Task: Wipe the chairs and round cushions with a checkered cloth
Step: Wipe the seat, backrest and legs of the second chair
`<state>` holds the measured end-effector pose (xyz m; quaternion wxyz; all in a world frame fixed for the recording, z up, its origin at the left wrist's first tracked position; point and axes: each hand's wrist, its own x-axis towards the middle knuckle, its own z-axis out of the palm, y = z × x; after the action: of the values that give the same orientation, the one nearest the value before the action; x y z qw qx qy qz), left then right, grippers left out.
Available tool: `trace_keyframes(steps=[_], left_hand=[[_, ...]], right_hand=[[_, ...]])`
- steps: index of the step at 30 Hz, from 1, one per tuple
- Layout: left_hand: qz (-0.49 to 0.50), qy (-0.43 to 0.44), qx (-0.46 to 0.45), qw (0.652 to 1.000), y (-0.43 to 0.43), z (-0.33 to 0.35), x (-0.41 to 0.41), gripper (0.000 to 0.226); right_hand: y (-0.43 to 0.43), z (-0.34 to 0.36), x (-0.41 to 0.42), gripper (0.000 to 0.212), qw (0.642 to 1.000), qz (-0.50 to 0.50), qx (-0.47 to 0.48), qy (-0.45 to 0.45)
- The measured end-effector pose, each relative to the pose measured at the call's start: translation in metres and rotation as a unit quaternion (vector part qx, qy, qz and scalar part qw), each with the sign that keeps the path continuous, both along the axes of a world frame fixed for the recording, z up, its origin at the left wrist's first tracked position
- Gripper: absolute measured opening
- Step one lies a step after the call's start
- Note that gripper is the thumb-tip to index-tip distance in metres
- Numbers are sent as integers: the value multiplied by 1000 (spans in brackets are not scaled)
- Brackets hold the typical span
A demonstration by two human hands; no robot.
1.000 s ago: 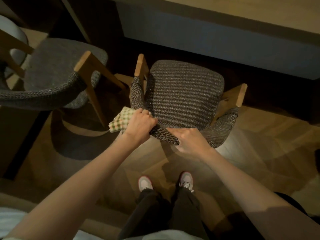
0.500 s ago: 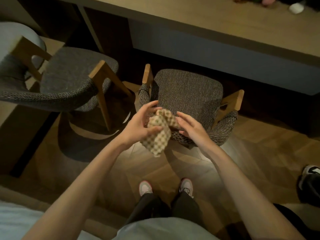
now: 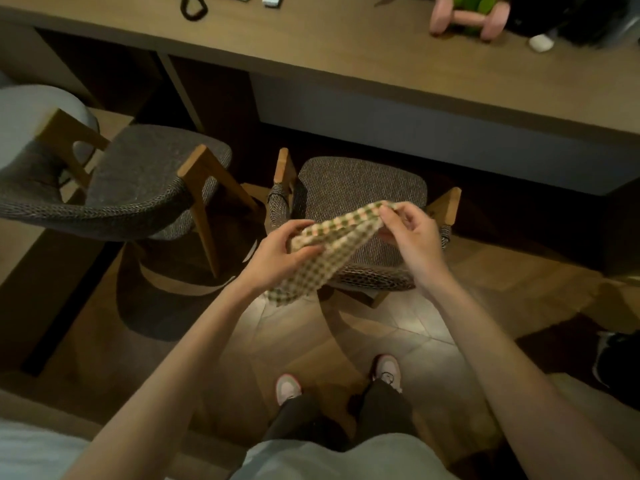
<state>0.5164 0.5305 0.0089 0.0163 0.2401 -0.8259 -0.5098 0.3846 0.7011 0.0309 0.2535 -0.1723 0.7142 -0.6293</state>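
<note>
I hold the checkered cloth (image 3: pixel 322 251) stretched between both hands above the near edge of a grey upholstered chair (image 3: pixel 360 188) with wooden arms. My left hand (image 3: pixel 277 251) grips the cloth's left end. My right hand (image 3: pixel 408 230) pinches its upper right corner. The cloth's lower part hangs loose over the chair's curved backrest. A second grey chair (image 3: pixel 149 174) stands to the left, turned sideways. A pale round cushion (image 3: pixel 31 112) shows behind it at the left edge.
A long wooden desk (image 3: pixel 346 46) runs across the top, carrying a pink dumbbell (image 3: pixel 467 19) and small items. My feet (image 3: pixel 339 379) stand on the wood floor behind the chair. A dark shoe (image 3: pixel 616 358) lies at the right. A white bed edge (image 3: pixel 31 448) fills the lower left.
My hands left the chair's backrest, lifted the cloth in front of me and spread it apart. The view tilted up, showing more of the desk.
</note>
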Motion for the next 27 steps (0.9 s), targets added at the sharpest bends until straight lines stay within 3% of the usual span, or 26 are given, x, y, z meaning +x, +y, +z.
trace_keyframes(steps=[6, 10, 17, 19, 23, 25, 27], left_hand=[[83, 33, -27, 996, 28, -8, -52, 41], [175, 14, -85, 981, 57, -28, -90, 46], [377, -144, -132, 905, 125, -65, -105, 65], [442, -155, -107, 877, 144, -72, -101, 79], [547, -96, 66, 829, 170, -88, -109, 110], [576, -66, 91, 809, 173, -92, -122, 113], [630, -74, 88, 768, 167, -92, -135, 107]], right_hand=[[10, 14, -66, 20, 995, -37, -10, 96], [21, 9, -120, 27, 997, -19, 6, 81], [26, -22, -186, 31, 978, 118, 139, 104], [23, -34, -191, 32, 973, 151, 148, 95], [13, -60, -188, 29, 963, 190, 169, 90], [8, -75, -183, 29, 957, 208, 181, 88], [3, -88, -176, 26, 952, 225, 189, 89]])
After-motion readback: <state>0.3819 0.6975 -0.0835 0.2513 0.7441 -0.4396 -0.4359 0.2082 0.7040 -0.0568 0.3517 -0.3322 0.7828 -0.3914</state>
